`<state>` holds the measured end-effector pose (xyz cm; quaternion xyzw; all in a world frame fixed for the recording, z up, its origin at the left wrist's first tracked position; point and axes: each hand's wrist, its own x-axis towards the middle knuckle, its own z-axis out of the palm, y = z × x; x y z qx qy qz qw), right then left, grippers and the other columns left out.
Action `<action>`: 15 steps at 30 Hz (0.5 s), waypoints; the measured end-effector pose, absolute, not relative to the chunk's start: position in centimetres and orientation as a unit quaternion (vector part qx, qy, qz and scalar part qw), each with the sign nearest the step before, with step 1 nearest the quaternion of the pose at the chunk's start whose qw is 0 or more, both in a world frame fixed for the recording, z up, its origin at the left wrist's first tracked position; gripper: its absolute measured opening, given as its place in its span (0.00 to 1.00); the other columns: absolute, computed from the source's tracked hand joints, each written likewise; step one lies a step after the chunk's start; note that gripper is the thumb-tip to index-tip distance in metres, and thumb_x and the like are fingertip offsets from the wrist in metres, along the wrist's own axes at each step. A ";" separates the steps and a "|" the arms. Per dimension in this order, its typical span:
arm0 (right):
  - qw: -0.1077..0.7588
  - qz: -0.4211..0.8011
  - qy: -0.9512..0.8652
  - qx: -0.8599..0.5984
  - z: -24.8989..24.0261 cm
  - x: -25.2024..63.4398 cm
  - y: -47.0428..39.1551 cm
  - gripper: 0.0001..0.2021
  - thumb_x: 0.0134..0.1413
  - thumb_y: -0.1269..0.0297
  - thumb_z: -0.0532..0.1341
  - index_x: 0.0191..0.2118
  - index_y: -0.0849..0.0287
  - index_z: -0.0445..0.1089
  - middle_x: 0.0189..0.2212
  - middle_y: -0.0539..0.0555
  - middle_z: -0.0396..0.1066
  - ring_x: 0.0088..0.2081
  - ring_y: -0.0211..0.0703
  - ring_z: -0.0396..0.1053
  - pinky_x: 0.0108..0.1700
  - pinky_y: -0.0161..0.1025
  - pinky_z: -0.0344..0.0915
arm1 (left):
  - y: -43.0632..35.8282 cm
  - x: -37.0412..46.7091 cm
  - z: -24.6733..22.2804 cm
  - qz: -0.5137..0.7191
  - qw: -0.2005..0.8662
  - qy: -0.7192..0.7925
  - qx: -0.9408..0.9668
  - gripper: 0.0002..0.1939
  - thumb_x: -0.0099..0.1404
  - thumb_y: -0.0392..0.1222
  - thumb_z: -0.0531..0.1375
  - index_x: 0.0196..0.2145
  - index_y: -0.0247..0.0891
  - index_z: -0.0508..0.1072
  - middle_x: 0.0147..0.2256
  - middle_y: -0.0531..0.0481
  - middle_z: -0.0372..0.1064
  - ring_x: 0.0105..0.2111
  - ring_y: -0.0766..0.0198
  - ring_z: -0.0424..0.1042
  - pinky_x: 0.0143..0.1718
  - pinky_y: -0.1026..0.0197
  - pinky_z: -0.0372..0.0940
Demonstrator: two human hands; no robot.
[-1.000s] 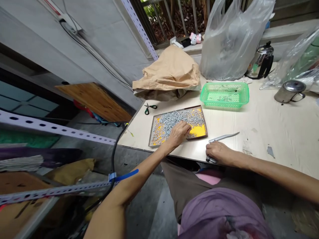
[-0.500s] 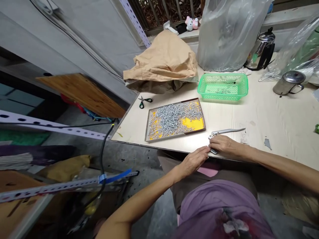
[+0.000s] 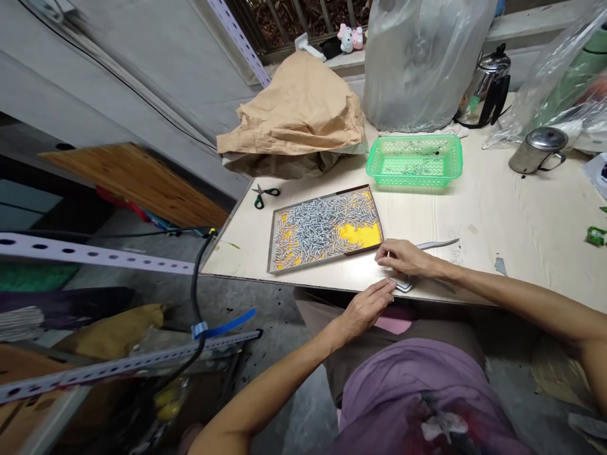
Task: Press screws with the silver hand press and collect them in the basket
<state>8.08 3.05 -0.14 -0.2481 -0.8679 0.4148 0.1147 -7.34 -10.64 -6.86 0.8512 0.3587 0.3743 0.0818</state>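
Observation:
My left hand (image 3: 367,309) is at the table's front edge, fingers pressed together, the tips beside the near end of a hand tool with a long metal lever (image 3: 439,243). A small pale glint shows under those fingertips; what they hold is too small to name. My right hand (image 3: 403,258) arches over the tool's middle and hides it. Its bent thumb and fingers close together near the tray corner; anything between them is hidden. A shallow tray (image 3: 271,253) with a yellow bottom lies just left, spread with many small silvery metal pins (image 3: 315,227).
Green-handled scissors (image 3: 260,196) lie left of the tray. Behind it are a brown paper sack (image 3: 298,110) and a green basket (image 3: 412,180) with a few pins. A plastic bag (image 3: 422,69), a kettle (image 3: 488,88) and a metal mug (image 3: 533,155) stand farther back.
My right hand has shifted from the tool's near end left and forward toward the tray's corner. My left hand stays at the table edge. The whole view has shifted slightly.

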 end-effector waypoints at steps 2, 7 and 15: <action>0.215 0.438 -0.831 -0.269 0.9 8.2 4.0 0.06 0.59 0.65 0.56 0.36 0.61 0.68 0.31 0.51 0.70 0.29 0.36 0.66 0.33 0.36 0.63 | -10.7 -7.0 -6.2 0.385 0.103 0.366 0.841 0.10 0.68 0.29 0.54 0.45 0.33 0.71 0.49 0.37 0.74 0.57 0.57 0.68 0.54 0.54 0.71; 0.380 0.324 -0.786 -0.364 5.0 9.7 11.8 0.11 0.59 0.60 0.56 0.41 0.62 0.69 0.32 0.53 0.72 0.30 0.38 0.68 0.34 0.40 0.67 | -10.1 -6.1 -3.4 0.398 0.217 0.501 0.737 0.06 0.68 0.36 0.57 0.38 0.35 0.74 0.39 0.42 0.77 0.42 0.61 0.75 0.43 0.59 0.72; 0.289 0.134 -0.861 -0.397 5.0 13.9 15.4 0.21 0.63 0.54 0.55 0.55 0.63 0.68 0.45 0.61 0.70 0.44 0.50 0.69 0.45 0.52 0.67 | -5.1 -4.6 -0.8 0.263 0.486 0.706 0.443 0.06 0.58 0.36 0.60 0.26 0.33 0.75 0.19 0.56 0.67 0.20 0.71 0.63 0.24 0.69 0.57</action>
